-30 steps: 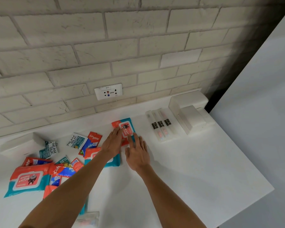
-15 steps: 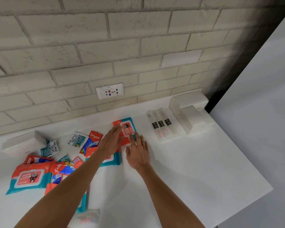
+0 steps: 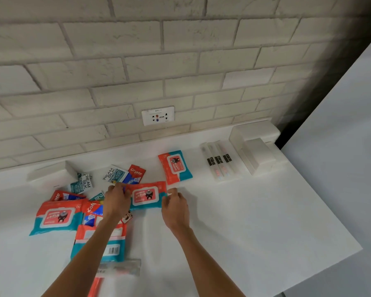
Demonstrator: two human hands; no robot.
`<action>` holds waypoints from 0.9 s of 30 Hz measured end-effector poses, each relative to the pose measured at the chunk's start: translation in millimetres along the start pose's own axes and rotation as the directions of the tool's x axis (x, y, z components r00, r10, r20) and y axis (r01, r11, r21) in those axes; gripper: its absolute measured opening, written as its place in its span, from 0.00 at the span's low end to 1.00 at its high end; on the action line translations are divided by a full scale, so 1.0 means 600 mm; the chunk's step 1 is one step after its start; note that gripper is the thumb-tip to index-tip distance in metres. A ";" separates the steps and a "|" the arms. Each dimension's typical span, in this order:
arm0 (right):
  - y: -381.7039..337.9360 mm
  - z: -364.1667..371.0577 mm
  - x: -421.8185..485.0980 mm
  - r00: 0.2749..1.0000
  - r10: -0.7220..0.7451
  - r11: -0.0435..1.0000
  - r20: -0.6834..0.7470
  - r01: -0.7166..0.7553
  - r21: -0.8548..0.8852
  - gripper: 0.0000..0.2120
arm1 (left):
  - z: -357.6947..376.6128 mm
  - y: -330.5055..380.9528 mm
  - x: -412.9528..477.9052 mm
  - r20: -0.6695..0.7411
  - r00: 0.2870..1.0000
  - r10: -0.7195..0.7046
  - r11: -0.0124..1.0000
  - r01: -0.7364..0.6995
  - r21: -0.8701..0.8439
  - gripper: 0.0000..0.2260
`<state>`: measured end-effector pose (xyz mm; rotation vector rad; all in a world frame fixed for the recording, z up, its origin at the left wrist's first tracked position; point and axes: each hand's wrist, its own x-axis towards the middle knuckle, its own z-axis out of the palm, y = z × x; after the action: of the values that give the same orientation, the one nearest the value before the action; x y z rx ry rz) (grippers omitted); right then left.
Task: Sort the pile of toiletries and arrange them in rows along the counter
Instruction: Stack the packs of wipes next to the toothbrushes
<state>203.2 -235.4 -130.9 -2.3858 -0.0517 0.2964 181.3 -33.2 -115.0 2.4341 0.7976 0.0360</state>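
A red-and-teal wipes pack (image 3: 147, 195) lies crosswise between my hands. My left hand (image 3: 116, 200) grips its left end and my right hand (image 3: 175, 205) pinches its right end. Another wipes pack (image 3: 175, 167) lies upright further back, apart from both hands. Three clear toothbrush packs (image 3: 220, 162) lie side by side to its right. The pile at left holds a wipes pack (image 3: 56, 217), a face-down wipes pack (image 3: 116, 249), Colgate sachets (image 3: 136, 173) and Cream Silk sachets (image 3: 114, 174).
White boxes (image 3: 255, 146) stand at the back right corner, and a white block (image 3: 51, 174) at back left. A clear packet (image 3: 124, 267) lies near the front. The counter edge (image 3: 330, 221) runs along the right. A wall socket (image 3: 157, 115) is behind.
Both hands have left the placed wipes pack at the back and moved nearer, taking hold of another wipes pack by its two ends. The camera has tilted down.
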 end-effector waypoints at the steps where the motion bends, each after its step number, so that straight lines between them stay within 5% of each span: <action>1: -0.001 0.007 -0.001 1.000 0.012 1.000 0.007 -0.012 0.023 0.10 | 0.002 -0.001 -0.003 0.016 0.999 -0.031 0.999 0.032 -0.035 0.08; 14: -0.002 0.027 -0.094 0.979 0.203 0.957 0.008 -0.200 0.210 0.03 | -0.040 -0.020 -0.072 0.286 0.941 -0.181 0.875 0.286 -0.390 0.14; 23: 0.020 -0.002 -0.183 0.967 0.221 0.834 -0.125 -0.121 0.538 0.11 | -0.093 -0.020 -0.177 0.577 0.816 -0.043 0.622 0.474 -0.623 0.07; 27: 0.015 -0.044 -0.196 0.950 0.232 0.831 -0.208 -0.083 0.550 0.09 | -0.111 -0.036 -0.213 0.672 0.740 0.014 0.540 0.560 -0.628 0.13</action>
<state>94.2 -273.7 -94.7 -1.8459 0.3218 0.0471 51.8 -55.2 -51.9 1.2503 0.6549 -0.4244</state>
